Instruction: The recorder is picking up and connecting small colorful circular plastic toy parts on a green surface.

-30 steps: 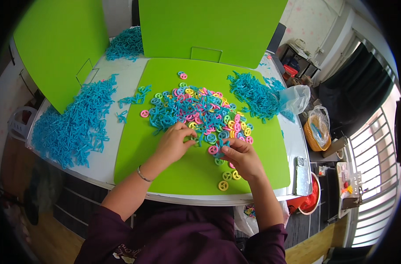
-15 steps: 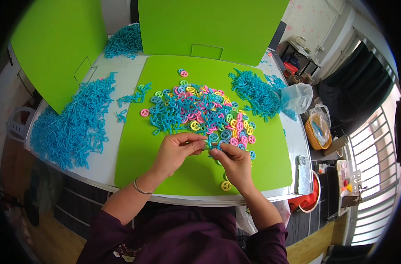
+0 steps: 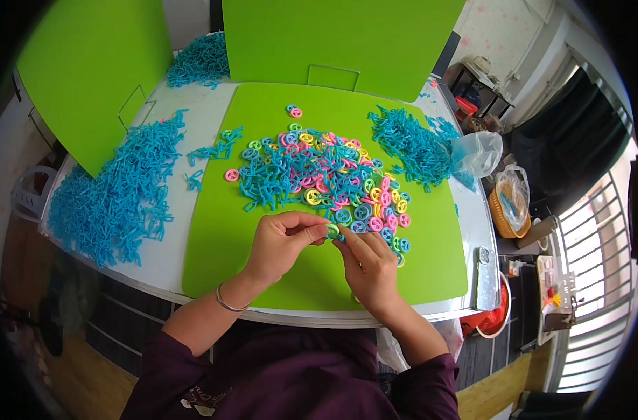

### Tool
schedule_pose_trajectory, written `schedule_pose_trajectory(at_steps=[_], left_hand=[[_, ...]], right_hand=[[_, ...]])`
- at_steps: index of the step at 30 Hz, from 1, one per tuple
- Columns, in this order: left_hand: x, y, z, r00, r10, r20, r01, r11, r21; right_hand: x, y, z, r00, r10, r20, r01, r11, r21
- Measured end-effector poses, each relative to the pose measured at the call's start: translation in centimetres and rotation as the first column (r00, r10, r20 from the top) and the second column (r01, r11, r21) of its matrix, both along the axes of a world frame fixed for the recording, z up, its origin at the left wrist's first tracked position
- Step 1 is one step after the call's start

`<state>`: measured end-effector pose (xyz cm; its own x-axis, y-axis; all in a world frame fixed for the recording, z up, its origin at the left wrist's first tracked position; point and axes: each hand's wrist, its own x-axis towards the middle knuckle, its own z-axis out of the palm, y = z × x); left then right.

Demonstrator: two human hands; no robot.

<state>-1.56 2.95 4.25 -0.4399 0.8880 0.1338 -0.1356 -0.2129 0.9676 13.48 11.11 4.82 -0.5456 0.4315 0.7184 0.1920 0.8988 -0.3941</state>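
My left hand (image 3: 279, 243) pinches a small green plastic wheel (image 3: 332, 229) between thumb and fingertips, over the near part of the green mat. Against its lower right side is a small blue plastic piece (image 3: 340, 238), gripped by the fingertips of my right hand (image 3: 372, 269); whether the two are joined cannot be made out. Just beyond my hands lies a heap of small pink, yellow, green and blue spoked wheels (image 3: 312, 197), with blue forked pieces (image 3: 263, 187) mixed in. My right hand partly covers the wheels nearest to it.
Blue piece piles lie left (image 3: 116, 196), far left (image 3: 198, 59) and right (image 3: 410, 143) on the white table (image 3: 161, 269). A clear plastic bag (image 3: 477, 155) adjoins the right pile. Green boards (image 3: 88, 77) stand left and behind. A phone (image 3: 484, 276) rests at the right edge.
My right hand has shifted slightly down and now covers the yellow wheel near the front edge. The green wheel shows more plainly at my left fingertips. The heap looks the same.
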Motion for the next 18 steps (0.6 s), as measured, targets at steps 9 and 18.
schedule_pose_trajectory(at_steps=[9,18], left_hand=[[0.4,0.1,0.3,0.998,-0.010,-0.064,0.012,0.999,0.036],[-1.6,0.4,-0.1,0.870,-0.185,0.457,0.267,0.956,-0.120]], right_hand=[[0.5,0.6,-0.2,0.999,0.046,0.009,-0.044,0.989,-0.145],[2.2,3.3,2.8,0.909,0.265,0.321,-0.383,0.834,0.398]])
